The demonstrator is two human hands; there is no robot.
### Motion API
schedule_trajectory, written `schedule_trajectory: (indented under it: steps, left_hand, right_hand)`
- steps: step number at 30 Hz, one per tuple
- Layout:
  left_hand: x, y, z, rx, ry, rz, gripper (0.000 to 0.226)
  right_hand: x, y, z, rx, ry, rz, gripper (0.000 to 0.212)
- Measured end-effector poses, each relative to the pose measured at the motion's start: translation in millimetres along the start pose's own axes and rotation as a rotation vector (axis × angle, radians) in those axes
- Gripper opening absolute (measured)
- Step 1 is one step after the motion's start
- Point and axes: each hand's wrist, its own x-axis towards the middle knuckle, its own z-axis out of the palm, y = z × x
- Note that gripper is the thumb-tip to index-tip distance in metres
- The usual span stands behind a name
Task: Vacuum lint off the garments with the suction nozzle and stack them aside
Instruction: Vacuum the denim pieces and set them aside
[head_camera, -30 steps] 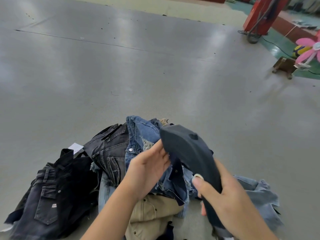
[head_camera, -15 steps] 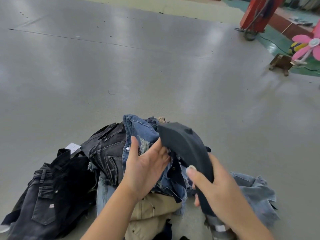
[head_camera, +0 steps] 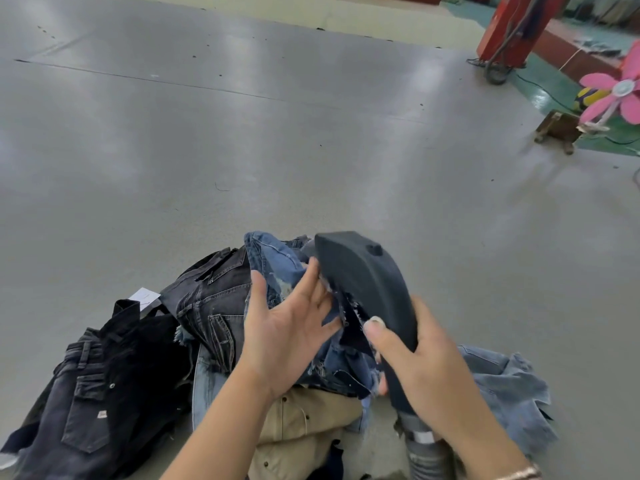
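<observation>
Right hand (head_camera: 420,355) wrapped its grip round the dark suction nozzle (head_camera: 363,282) at lower centre, left hand (head_camera: 287,327) spread flat with straight fingers against blue denim (head_camera: 277,268), garment heap (head_camera: 207,306) on grey floor (head_camera: 242,133) beneath, black jeans (head_camera: 86,403) lower left, pink fan (head_camera: 620,95) upper right

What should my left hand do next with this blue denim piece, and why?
Probably lay the left hand back on the blue denim and flatten it. The fingers are spread open over it, while the right hand holds the suction nozzle at its frayed, bunched edge.
</observation>
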Motion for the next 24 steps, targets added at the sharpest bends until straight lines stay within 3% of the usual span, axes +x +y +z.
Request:
schedule_trajectory:
  steps: [3, 7, 13, 18, 24]
  left_hand:
    - [0.4, 3.0, -2.6, -0.058, -0.003, 0.01, 0.095]
    - [1.4, 12.8, -8.5, -0.168, 0.027, 0.056, 0.095]
    - [-0.5, 8.5, 0.7, -0.06, 0.015, 0.062, 0.097]
    - [-0.5, 13.7, -11.5, -0.171, 0.049, 0.083, 0.098]
    - [-1.2, 6.2, -3.6, 0.012, 0.015, 0.047, 0.102]
  right_hand:
    - [1.8, -0.4, -4.6, 0.041, 0.035, -0.015, 0.013]
    - [-15.6, 8.2, -2.0, 0.005, -0.067, -0.005, 0.021]
    - [-2.7, 2.3, 2.0, 0.016, -0.044, -0.022, 0.014]
    - [-12.3, 5.9, -3.2, 0.088, -0.071, 0.016, 0.015]
    - [-5.7, 4.7, 4.3, 0.036, -0.077, -0.027, 0.019]
